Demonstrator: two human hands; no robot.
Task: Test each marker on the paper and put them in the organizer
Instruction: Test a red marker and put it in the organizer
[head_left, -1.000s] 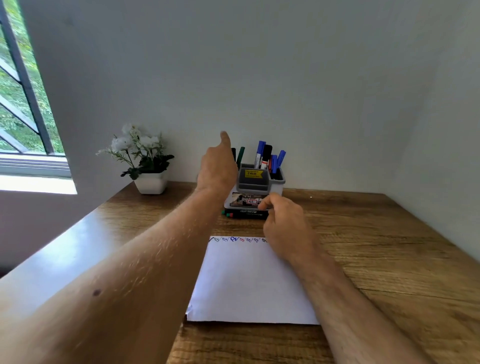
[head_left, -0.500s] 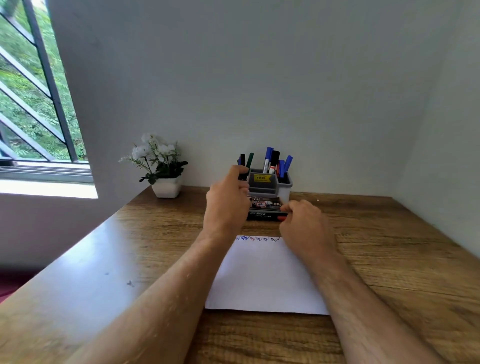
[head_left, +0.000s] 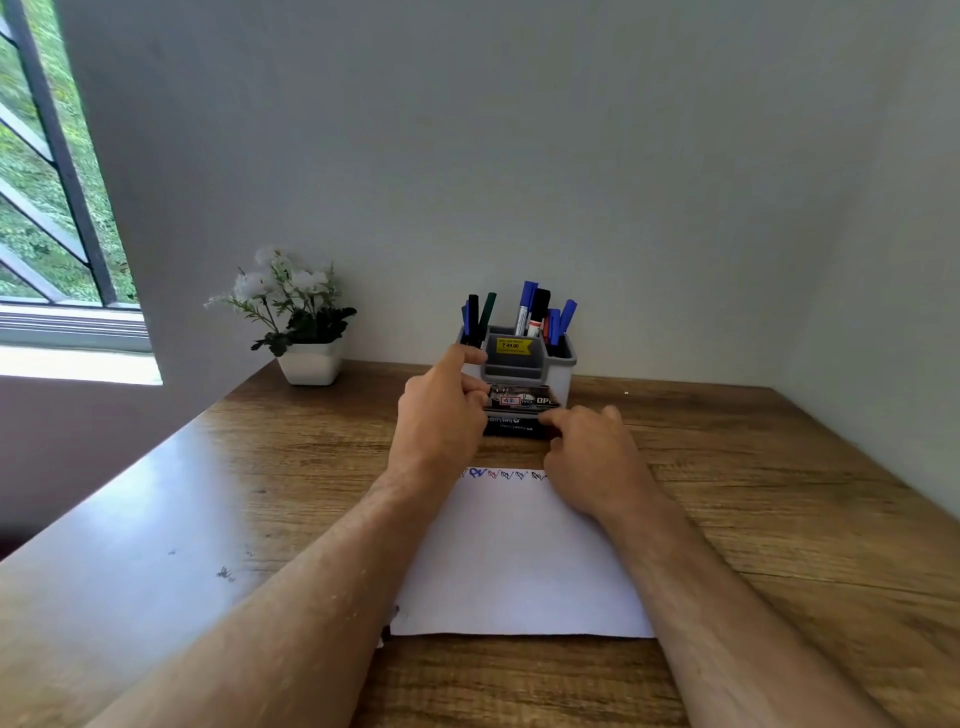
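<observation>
Organizer (head_left: 519, 358) stands against the wall, markers (head_left: 535, 312) upright inside. Left hand (head_left: 441, 415) and right hand (head_left: 592, 457), fingers curled, grip the black marker pack (head_left: 519, 415) just before it, beyond the paper (head_left: 519, 556).
</observation>
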